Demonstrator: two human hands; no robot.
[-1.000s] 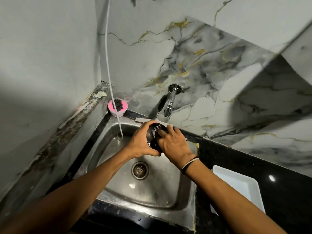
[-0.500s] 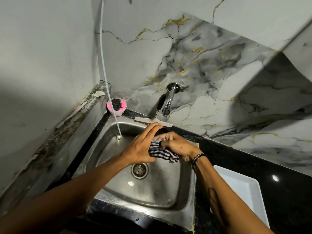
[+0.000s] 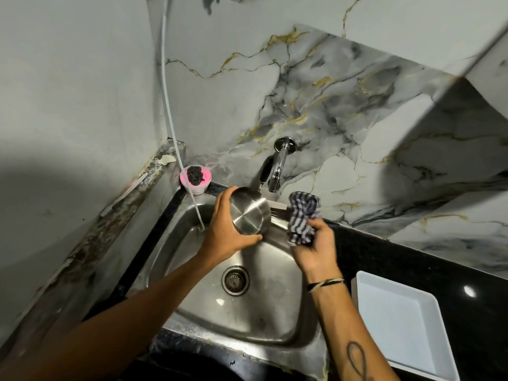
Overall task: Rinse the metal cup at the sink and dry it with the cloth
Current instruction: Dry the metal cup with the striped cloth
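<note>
My left hand (image 3: 226, 228) grips a shiny metal cup (image 3: 248, 210) above the back of the steel sink (image 3: 192, 306). The cup's flat base faces the camera. A blue-and-white striped cloth (image 3: 302, 215) is bunched in my right hand (image 3: 316, 247), just right of the cup and apart from it. The wall tap (image 3: 279, 166) hangs behind them; no water is visible running from it.
A pink bowl (image 3: 195, 179) with a dark scrubber sits at the sink's back left corner, with a white hose (image 3: 176, 138) hanging past it. A white tray (image 3: 395, 325) lies on the black counter (image 3: 412, 259) at right. The drain (image 3: 235, 280) is in the basin's middle.
The hands have come apart. The cloth was pressed against the cup between both hands; now the right hand holds it away to the right and the cup's base shows.
</note>
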